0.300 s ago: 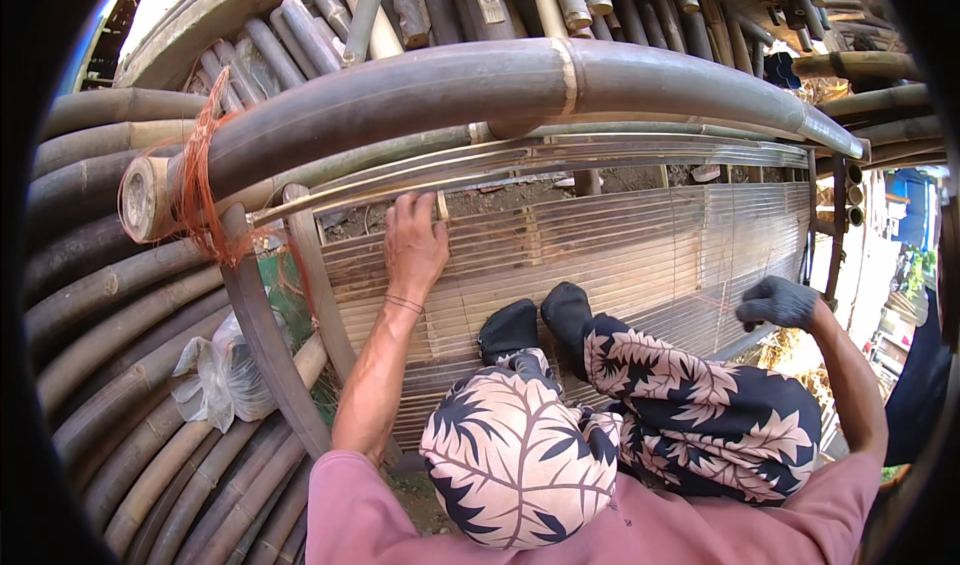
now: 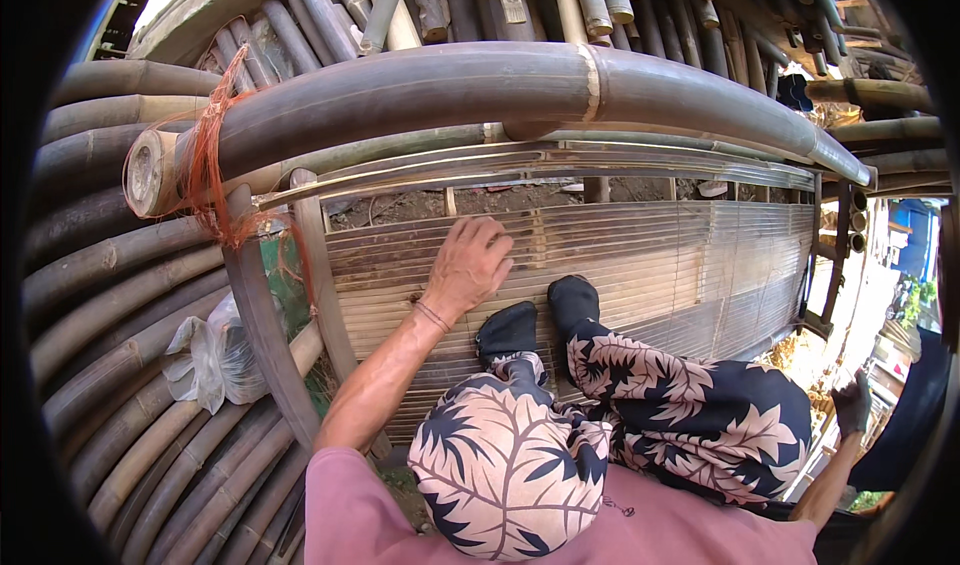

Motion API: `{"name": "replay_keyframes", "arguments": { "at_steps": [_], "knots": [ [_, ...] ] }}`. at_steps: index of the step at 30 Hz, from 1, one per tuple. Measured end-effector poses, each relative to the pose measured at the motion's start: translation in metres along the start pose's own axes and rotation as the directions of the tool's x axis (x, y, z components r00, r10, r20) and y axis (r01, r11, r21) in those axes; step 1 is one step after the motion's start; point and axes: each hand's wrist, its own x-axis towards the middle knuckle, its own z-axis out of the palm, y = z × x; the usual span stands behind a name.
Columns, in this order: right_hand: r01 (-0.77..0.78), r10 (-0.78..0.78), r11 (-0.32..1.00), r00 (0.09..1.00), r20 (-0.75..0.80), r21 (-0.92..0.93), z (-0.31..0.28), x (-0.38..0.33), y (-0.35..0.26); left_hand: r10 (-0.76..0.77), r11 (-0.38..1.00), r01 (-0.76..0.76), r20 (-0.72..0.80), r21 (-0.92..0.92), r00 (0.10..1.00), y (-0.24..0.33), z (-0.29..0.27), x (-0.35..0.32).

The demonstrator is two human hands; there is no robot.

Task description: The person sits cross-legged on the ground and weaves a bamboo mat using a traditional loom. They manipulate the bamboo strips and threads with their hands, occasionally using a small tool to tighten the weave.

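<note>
Our bare left hand (image 2: pixel 468 265) lies flat, fingers spread, on the woven panel of pale split-bamboo slats (image 2: pixel 640 255). Gloved right hand (image 2: pixel 852 405) hangs off-panel; grip unclear. Slats seem light, springy, splintery; best held at edges.

We see a bright daylight scene, light falling from above. Beyond our left hand (image 2: pixel 470 265), the thick bamboo pole (image 2: pixel 520 90) shows a soft sheen and shades the gap beneath. Fisheye distortion bends straight canes near the dark circular rim. Our gloved right hand (image 2: pixel 853 403) sits near that rim, slightly soft.
</note>
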Motion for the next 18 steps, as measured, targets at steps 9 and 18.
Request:
{"name": "replay_keyframes", "arguments": {
  "at_steps": [9,18],
  "knots": [
    [0.312,-0.492,0.327,0.862,0.121,-0.892,0.220,0.067,0.035,-0.125,0.964,0.085,-0.147,-0.251,0.981,0.047,-0.060,-0.018],
    [0.812,-0.587,-0.089,-0.511,0.628,0.577,0.776,-0.149,-0.097,-0.835,0.490,0.268,-0.358,-0.829,0.418,0.031,-0.052,-0.032]
  ]
}}
